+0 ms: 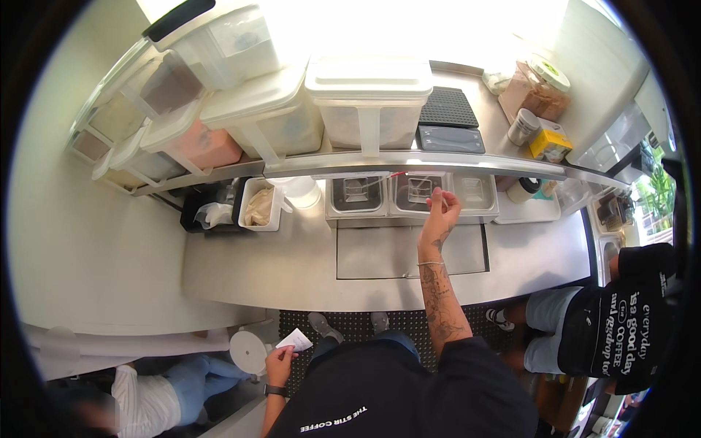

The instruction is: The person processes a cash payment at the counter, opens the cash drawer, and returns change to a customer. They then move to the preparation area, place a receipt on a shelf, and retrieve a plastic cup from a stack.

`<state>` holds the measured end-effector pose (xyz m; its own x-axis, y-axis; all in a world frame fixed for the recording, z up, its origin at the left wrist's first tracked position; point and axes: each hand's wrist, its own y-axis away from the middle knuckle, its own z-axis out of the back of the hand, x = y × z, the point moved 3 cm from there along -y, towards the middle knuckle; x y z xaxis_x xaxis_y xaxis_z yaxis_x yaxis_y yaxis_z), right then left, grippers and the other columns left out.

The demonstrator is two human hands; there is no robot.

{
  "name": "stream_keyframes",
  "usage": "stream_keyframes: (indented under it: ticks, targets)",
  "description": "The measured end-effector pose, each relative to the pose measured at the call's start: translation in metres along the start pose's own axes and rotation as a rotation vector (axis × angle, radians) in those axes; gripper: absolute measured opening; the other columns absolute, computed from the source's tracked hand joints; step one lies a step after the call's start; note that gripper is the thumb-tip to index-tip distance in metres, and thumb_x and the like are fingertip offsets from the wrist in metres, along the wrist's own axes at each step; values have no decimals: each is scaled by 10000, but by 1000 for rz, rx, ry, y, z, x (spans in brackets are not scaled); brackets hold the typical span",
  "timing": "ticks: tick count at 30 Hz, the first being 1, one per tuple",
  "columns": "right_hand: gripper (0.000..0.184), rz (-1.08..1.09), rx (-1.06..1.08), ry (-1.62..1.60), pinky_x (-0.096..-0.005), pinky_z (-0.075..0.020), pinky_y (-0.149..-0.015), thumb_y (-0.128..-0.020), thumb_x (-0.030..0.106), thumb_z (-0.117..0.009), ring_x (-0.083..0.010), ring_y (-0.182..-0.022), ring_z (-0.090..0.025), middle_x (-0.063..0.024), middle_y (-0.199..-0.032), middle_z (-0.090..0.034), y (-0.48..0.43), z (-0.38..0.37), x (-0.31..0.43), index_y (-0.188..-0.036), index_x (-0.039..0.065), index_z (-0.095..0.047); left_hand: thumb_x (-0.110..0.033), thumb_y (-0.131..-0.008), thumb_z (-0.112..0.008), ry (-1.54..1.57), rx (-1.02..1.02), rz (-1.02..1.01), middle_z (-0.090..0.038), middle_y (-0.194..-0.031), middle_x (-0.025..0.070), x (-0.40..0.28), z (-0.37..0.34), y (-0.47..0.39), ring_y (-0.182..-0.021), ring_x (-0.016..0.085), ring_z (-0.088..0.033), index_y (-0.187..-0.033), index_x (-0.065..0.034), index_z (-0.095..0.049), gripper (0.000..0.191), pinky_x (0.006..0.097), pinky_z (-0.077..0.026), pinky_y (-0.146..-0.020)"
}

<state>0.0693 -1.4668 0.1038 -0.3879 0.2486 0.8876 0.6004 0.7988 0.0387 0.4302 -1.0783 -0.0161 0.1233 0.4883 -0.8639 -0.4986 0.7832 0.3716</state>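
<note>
My left hand (280, 362) is low at the left, beside my body, and pinches a small white slip of paper (296, 340) that bears writing. Out over the counter, my right hand (444, 207) is raised above the row of steel containers with clear lids. Its fingers are curled close together near the middle lidded container (411, 203); whether something thin is between them cannot be told. A thin red item (398, 174) lies at the back edge of that container. The left lidded container (356, 203) and the right one (475, 191) flank it.
Large lidded plastic bins (368, 82) line the upper shelf, with a black digital scale (450, 138) beside them. A black bin (191, 211) and a white bin (269, 223) stand on the steel counter (263, 274). One person (597, 323) stands at the right, another (150, 397) at lower left.
</note>
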Motion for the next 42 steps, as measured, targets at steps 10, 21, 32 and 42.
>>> stream_keyframes:
  ticks: [10,21,32,42]
  targets:
    - [231,-410,425,-272,-295,-523,-765,-864,173,-708,-123,-870,-604,-11,-930,-620,34,-75,-45,-1001,86,-544,-128,-914,-613,120,-199,104,-691,-804,107,61,-4,97,-707,161,-682,-969,54,-677,201,256,-543,-651]
    - [343,-281,442,-198,-260,-562,-668,-849,60,-699,-149,-749,-645,-47,-837,-630,94,-91,-58,-1121,10,-496,-154,-930,-588,282,-450,169,-677,-771,113,130,51,178,-674,164,-666,-972,64,-663,235,255,-541,-627]
    - [250,-250,509,-57,-261,-577,-636,-841,96,-715,-170,-706,-670,-90,-808,-662,90,-153,-72,-1006,-41,-586,-156,-926,-596,383,-579,197,-678,-802,107,124,44,194,-680,157,-665,-983,63,-664,236,247,-535,-623]
    - [721,-70,422,201,-301,-514,-624,-799,277,-768,-219,-749,-605,-116,-956,-629,118,-157,-88,-1362,75,-364,-85,-931,-574,376,-685,129,-687,-887,86,117,34,228,-739,127,-658,-1087,19,-648,201,242,-523,-674]
